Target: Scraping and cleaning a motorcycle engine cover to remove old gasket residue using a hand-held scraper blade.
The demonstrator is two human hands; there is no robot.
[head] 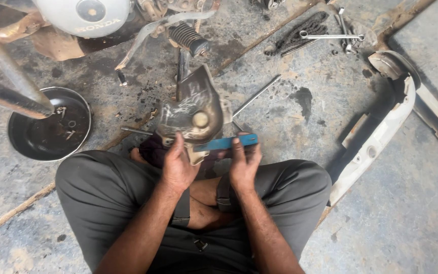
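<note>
Left hand (177, 165) fingers gripping metal casing (194, 114) (upright), right hand (244, 161) fingers pinching blue blade (226, 143)

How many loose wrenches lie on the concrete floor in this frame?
2 that I can make out: one wrench lying flat at top right, and a second wrench crossing it near its right end. More may be hidden among the dark parts beside them.
</note>
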